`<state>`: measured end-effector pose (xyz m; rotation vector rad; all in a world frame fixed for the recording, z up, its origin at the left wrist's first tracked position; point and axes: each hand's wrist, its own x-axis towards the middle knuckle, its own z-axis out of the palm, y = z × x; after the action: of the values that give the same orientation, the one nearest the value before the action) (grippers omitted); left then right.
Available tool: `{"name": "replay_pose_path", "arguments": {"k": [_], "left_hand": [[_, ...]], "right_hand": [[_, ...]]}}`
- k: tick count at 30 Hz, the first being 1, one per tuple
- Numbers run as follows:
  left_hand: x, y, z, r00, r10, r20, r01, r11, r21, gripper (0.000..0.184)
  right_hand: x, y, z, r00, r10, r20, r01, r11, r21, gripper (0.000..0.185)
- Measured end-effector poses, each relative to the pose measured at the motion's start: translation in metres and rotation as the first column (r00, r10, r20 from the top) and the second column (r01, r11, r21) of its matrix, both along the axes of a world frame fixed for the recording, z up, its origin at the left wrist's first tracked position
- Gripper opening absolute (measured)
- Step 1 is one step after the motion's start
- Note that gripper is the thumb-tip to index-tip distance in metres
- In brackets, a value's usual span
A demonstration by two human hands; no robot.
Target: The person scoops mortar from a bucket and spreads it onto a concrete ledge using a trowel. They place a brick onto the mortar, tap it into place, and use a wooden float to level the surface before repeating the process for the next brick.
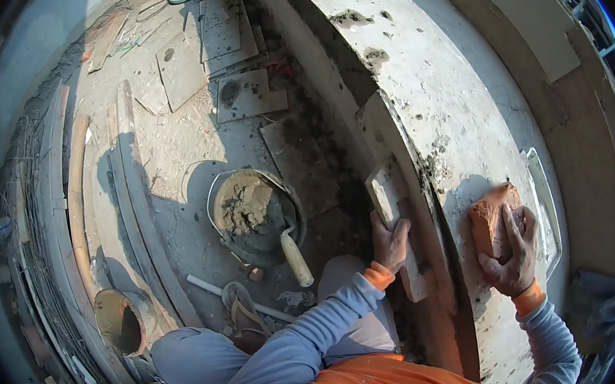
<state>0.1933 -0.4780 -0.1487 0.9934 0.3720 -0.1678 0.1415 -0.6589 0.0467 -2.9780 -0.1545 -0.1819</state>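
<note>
Red brick point(490, 217) clamped in right hand point(514, 257) atop ledge point(447, 104); left hand point(392, 245) gripping wooden float point(384, 188). Likely float work; next move needs steady, flat contact.

Sunlight falls across a dusty, debris-strewn floor point(176, 223); a pale wall point(31, 56) rises at upper left; a brown board-like surface point(586, 143) curves along the right; shade covers some nearer floor.
</note>
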Motion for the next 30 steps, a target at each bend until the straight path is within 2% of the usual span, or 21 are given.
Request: {"name": "replay_pose_path", "arguments": {"k": [2, 3, 5, 6, 7, 10, 12, 13, 14, 15, 16, 18, 20, 22, 23, 24, 25, 26, 27, 29, 30], "left_hand": [[0.081, 0.023, 0.002, 0.991, 0.083, 0.103, -0.096, 0.987, 0.129, 0.04], [0.127, 0.045, 0.022, 0.992, 0.064, 0.106, -0.081, 0.983, 0.166, 0.043], [0.217, 0.07, 0.006, 0.984, 0.088, 0.156, -0.123, 0.965, 0.232, 0.049], [0.243, 0.077, 0.006, 0.988, 0.116, 0.1, -0.137, 0.962, 0.237, 0.052], [0.271, 0.085, -0.015, 0.985, 0.072, 0.156, -0.111, 0.96, 0.256, 0.053], [0.239, 0.075, -0.018, 0.989, 0.08, 0.122, -0.103, 0.975, 0.198, 0.052], [0.16, 0.053, -0.013, 0.991, 0.046, 0.125, -0.065, 0.987, 0.147, 0.047], [0.107, 0.04, -0.006, 0.993, -0.019, 0.112, -0.002, 0.983, 0.185, 0.043], [0.05, 0.025, 0.007, 0.996, -0.068, 0.051, 0.058, 0.982, 0.18, 0.041], [-0.011, 0.001, 0.004, 1.0, -0.016, 0.011, 0.016, 1.0, 0.001, 0.042], [-0.063, -0.012, -0.008, 0.995, -0.097, 0.036, 0.094, 0.993, 0.071, 0.043], [-0.121, -0.024, 0.002, 0.977, -0.187, -0.1, 0.192, 0.981, 0.037, 0.043], [-0.116, -0.026, 0.001, 0.968, -0.204, -0.149, 0.208, 0.978, 0.014, 0.042], [-0.082, -0.021, -0.007, 0.993, -0.082, -0.089, 0.086, 0.995, 0.041, 0.04], [-0.049, -0.014, -0.01, 0.992, -0.034, -0.125, 0.035, 0.999, 0.003, 0.04], [-0.01, -0.006, -0.01, 0.989, 0.022, -0.148, -0.015, 0.999, 0.051, 0.04], [0.032, 0.007, -0.021, 0.987, 0.014, -0.158, -0.007, 0.999, 0.043, 0.04], [0.074, 0.028, -0.022, 0.997, -0.044, -0.063, 0.052, 0.99, 0.131, 0.038], [0.112, 0.038, -0.018, 0.986, -0.001, -0.165, 0.013, 0.998, 0.068, 0.042], [0.163, 0.056, -0.005, 0.999, 0.012, -0.04, -0.01, 0.999, 0.043, 0.043], [0.157, 0.055, 0.003, 0.999, 0.014, -0.043, -0.012, 0.999, 0.043, 0.043]], "right_hand": [[0.003, 0.001, 0.0, 1.0, -0.027, -0.013, 0.027, 1.0, -0.012, 0.085], [0.0, 0.003, 0.002, 0.998, -0.054, -0.029, 0.053, 0.998, -0.025, 0.085], [0.0, 0.005, 0.004, 0.996, -0.081, -0.03, 0.08, 0.996, -0.042, 0.085], [-0.001, 0.006, 0.004, 0.995, -0.088, -0.035, 0.088, 0.996, -0.019, 0.085], [0.0, 0.004, 0.004, 0.996, -0.087, -0.031, 0.087, 0.996, 0.003, 0.084], [-0.002, 0.0, 0.004, 0.997, -0.072, -0.013, 0.072, 0.997, -0.005, 0.084], [-0.003, 0.002, 0.003, 0.997, -0.078, -0.009, 0.078, 0.997, -0.001, 0.085], [-0.005, 0.002, 0.003, 0.997, -0.078, -0.016, 0.078, 0.997, 0.004, 0.085], [-0.004, 0.001, 0.002, 0.998, -0.066, -0.009, 0.066, 0.998, 0.007, 0.085], [-0.002, 0.0, 0.002, 0.999, -0.05, 0.0, 0.05, 0.999, 0.01, 0.085], [-0.002, 0.0, 0.002, 0.999, -0.046, 0.001, 0.046, 0.999, 0.008, 0.085], [-0.001, 0.0, 0.003, 0.999, -0.047, -0.006, 0.048, 0.999, 0.007, 0.085], [-0.001, 0.0, 0.004, 0.999, -0.051, 0.002, 0.051, 0.999, 0.001, 0.085], [-0.002, -0.002, 0.002, 0.999, -0.047, 0.009, 0.047, 0.999, 0.003, 0.085], [-0.002, -0.001, 0.002, 0.999, -0.044, 0.012, 0.043, 0.999, 0.004, 0.085], [-0.002, -0.001, 0.003, 0.999, -0.048, 0.009, 0.048, 0.999, 0.001, 0.084], [-0.002, -0.001, 0.003, 0.998, -0.056, 0.004, 0.056, 0.998, -0.001, 0.084], [-0.002, 0.0, 0.002, 0.998, -0.059, 0.004, 0.059, 0.998, 0.003, 0.084], [-0.002, 0.001, 0.002, 0.997, -0.071, -0.001, 0.071, 0.997, 0.017, 0.084], [-0.003, -0.001, 0.003, 0.997, -0.08, -0.006, 0.08, 0.996, 0.024, 0.084], [-0.004, -0.002, 0.002, 0.998, -0.071, 0.0, 0.07, 0.997, 0.019, 0.084]]}}
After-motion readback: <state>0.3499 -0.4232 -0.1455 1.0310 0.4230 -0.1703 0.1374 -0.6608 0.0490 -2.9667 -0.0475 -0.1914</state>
